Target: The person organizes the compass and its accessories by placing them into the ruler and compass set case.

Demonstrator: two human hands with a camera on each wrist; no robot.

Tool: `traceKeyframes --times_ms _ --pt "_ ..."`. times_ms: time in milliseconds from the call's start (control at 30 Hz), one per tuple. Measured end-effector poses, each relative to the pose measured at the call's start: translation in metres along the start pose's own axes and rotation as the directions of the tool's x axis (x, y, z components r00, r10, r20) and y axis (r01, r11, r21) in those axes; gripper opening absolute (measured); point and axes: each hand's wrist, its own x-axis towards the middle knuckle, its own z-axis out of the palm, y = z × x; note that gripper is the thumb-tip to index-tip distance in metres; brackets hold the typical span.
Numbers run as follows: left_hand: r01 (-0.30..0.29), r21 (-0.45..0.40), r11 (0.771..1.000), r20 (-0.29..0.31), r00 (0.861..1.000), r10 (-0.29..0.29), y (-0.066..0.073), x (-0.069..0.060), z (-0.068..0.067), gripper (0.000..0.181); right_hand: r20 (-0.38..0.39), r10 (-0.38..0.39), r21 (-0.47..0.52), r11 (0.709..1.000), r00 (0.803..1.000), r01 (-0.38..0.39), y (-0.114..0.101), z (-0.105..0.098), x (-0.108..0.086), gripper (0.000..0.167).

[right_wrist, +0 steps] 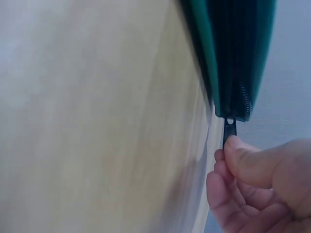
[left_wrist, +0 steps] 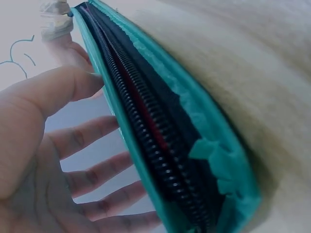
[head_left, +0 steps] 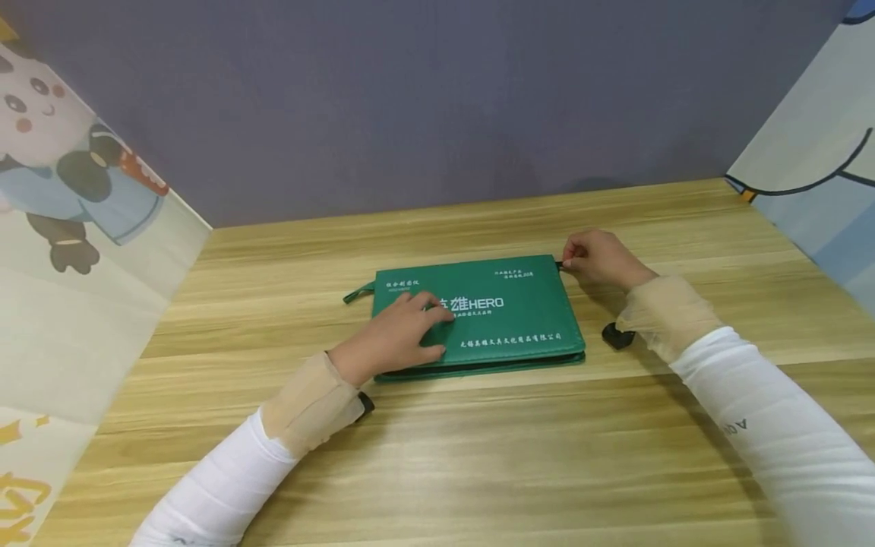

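A flat green zippered case (head_left: 519,323) with white lettering and the word HERO lies on the wooden table. My left hand (head_left: 399,334) rests on its cover at the left, fingers spread and slightly bent. In the left wrist view, the black zipper teeth (left_wrist: 141,116) run parted along the near side, with a strip of red between them. At the case's far right corner, my right hand (head_left: 601,258) pinches the black zipper pull (right_wrist: 230,131) between thumb and fingers. What the case holds is hidden under the cover.
A green wrist strap (head_left: 358,292) sticks out from the case's left side. The wooden table (head_left: 519,448) extends around the case. Behind stands a grey-blue panel (head_left: 444,106); cartoon-printed walls (head_left: 68,304) flank the table on both sides.
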Motion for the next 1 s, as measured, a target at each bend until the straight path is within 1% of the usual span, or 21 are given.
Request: traceKeyframes --times_ms 167,267,333,467,567,700,833,1000 --pt "0.003 0.027 1.000 0.023 1.000 -0.004 0.001 0.002 -0.001 0.043 0.016 -0.030 0.004 1.000 0.999 0.030 0.000 -0.002 -0.006 0.005" --pt "0.003 0.043 0.999 0.033 0.999 -0.005 0.002 0.003 -0.003 0.043 0.019 -0.064 -0.028 0.998 0.998 0.065 -0.001 -0.003 -0.008 0.006" --pt "-0.004 0.054 0.999 0.036 0.999 0.002 0.002 0.004 -0.003 0.043 0.023 -0.107 -0.068 0.992 0.994 0.108 -0.002 -0.003 -0.010 0.007" --pt "-0.014 0.060 0.998 0.047 0.999 0.011 0.002 0.005 -0.004 0.044 0.034 -0.185 -0.153 0.970 0.982 0.188 -0.005 -0.004 -0.013 0.011" --pt "-0.012 0.063 0.998 0.052 0.999 0.009 0.002 0.006 -0.004 0.045 0.052 -0.217 -0.187 0.957 0.975 0.223 -0.007 -0.004 -0.015 0.013" --pt "-0.020 0.074 0.997 0.056 0.998 0.016 0.002 0.006 -0.003 0.045 0.073 -0.271 -0.192 0.941 0.960 0.280 -0.006 -0.003 -0.017 0.018" --pt "-0.030 0.082 0.996 0.060 0.998 0.025 0.001 0.006 -0.002 0.045 0.084 -0.326 -0.174 0.926 0.941 0.336 -0.006 -0.002 -0.022 0.023" --pt "-0.028 0.077 0.997 0.057 0.998 0.023 0.002 0.006 -0.003 0.044 0.099 -0.364 -0.196 0.905 0.926 0.377 -0.011 -0.001 -0.032 0.025"
